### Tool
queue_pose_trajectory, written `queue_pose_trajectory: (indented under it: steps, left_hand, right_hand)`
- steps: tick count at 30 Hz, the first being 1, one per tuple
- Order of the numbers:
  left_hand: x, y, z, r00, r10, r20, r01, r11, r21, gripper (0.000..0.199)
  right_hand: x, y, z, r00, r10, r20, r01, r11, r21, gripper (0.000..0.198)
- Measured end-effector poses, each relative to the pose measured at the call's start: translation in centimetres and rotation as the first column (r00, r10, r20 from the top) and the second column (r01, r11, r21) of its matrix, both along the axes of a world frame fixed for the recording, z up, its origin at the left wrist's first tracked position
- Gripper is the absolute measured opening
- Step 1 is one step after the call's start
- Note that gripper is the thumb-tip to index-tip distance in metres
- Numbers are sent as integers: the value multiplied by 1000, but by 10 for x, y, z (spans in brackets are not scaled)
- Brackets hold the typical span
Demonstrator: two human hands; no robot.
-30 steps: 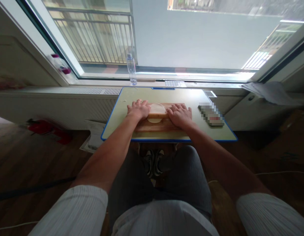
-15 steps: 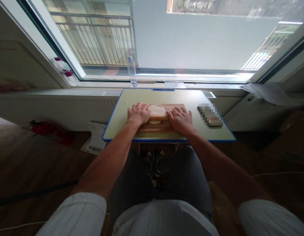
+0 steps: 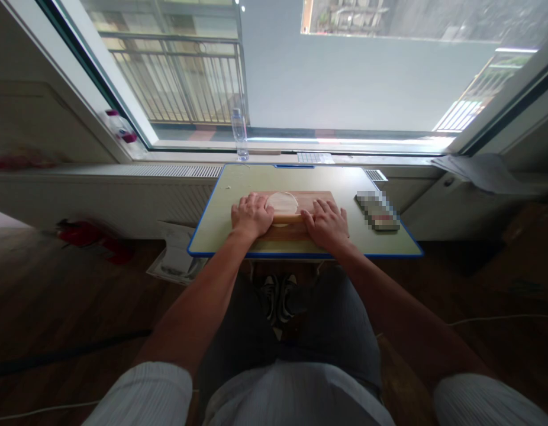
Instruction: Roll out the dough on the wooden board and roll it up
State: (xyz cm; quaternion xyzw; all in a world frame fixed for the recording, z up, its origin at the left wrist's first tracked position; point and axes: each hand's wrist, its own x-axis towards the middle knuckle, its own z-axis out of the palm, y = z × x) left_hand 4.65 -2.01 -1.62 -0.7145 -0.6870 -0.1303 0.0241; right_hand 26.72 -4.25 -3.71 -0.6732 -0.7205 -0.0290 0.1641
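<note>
A wooden rolling pin (image 3: 288, 219) lies crosswise over a flat, pale round of dough (image 3: 283, 203). Beneath the dough is a wooden board (image 3: 316, 197), placed near the front of a small table. My left hand (image 3: 252, 214) is closed over the pin's left end, fingers bent and resting over it. At the opposite end, my right hand (image 3: 326, 222) presses on the pin with its fingers curved over. Both palms hide the pin's ends. Most of the dough shows beyond the pin, with only a thin sliver on the near side.
The pale table (image 3: 216, 222) has a blue edge. A blurred-out flat object (image 3: 377, 210) lies at its right. Behind it, a clear bottle (image 3: 239, 135) stands on the windowsill. Papers (image 3: 478, 171) lie to the right; a red fire extinguisher (image 3: 94, 239) is low at left.
The rolling pin has come slightly toward me under both hands, showing more dough beyond it and less on the near side. The whole view has shifted slightly.
</note>
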Motion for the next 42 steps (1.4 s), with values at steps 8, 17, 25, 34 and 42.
queue_pose_trajectory:
  steps: [8, 17, 25, 34, 42]
  left_hand:
    - [0, -10, -6, 1000, -24, 5, 23, 996, 81, 52]
    - [-1, -22, -10, 999, -37, 8, 36, 995, 98, 56]
    - [-2, -29, -12, 999, -24, 35, 22, 998, 62, 59]
    - [-3, -3, 4, 1000, -13, 3, 13, 995, -101, 62]
    - [-3, 31, 12, 999, -12, 32, 19, 975, -220, 67]
  right_hand:
    - [-3, -11, -4, 999, -31, -9, 31, 999, 31, 74]
    - [-4, -27, -4, 999, -36, -31, 38, 998, 55, 70]
    - [-5, -37, -8, 999, -46, -4, 47, 996, 73, 70]
    - [-6, -14, 2, 999, -54, 1, 54, 999, -5, 70]
    - [-2, 19, 12, 1000, -4, -4, 3, 996, -93, 66]
